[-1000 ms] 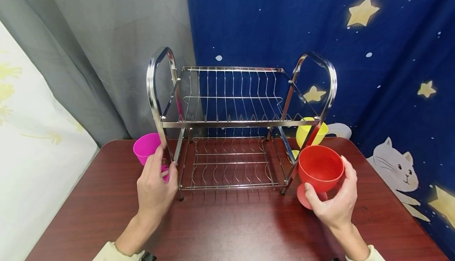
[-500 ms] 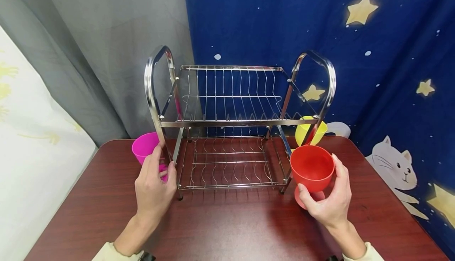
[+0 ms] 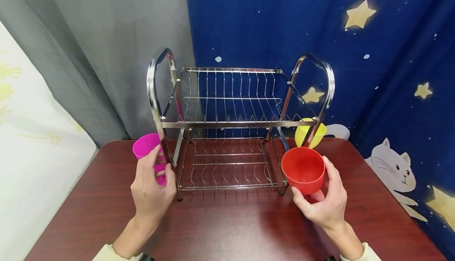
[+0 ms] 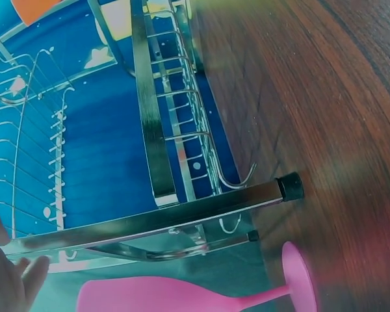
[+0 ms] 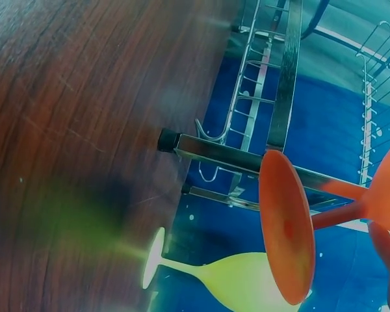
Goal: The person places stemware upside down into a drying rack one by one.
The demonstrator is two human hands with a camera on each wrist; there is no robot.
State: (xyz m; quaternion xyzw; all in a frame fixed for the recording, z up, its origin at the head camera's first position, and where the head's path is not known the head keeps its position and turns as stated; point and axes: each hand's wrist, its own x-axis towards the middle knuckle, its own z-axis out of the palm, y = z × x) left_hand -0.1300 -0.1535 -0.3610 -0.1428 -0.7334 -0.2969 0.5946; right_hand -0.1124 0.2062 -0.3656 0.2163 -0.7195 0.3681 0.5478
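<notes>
Red goblet (image 3: 303,172) held in right hand (image 3: 324,202), at dish rack (image 3: 238,125)'s 4 o'clock.
Thumb and fingers part-spread round it, mouth up, bare red inside; shifted toward 9 o'clock vs earlier frame. Left hand (image 3: 151,192) half-bent beside left front post (image 4: 149,222), can't tell if gripping. Magenta goblet (image 3: 145,146) at rack's 9 o'clock, yellow goblet (image 3: 313,132) at 3.

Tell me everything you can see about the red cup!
The red cup is a goblet with a wide, round bowl, a thin stem and a flat, round base. It looks like smooth plastic. It is roughly upright, with nothing showing inside. The right hand holds it by the bowl, and its base is off the table. It is near the right side of the rack, nearer the head camera than the yellow cup. Whether it touches the rack, I can't tell.
</notes>
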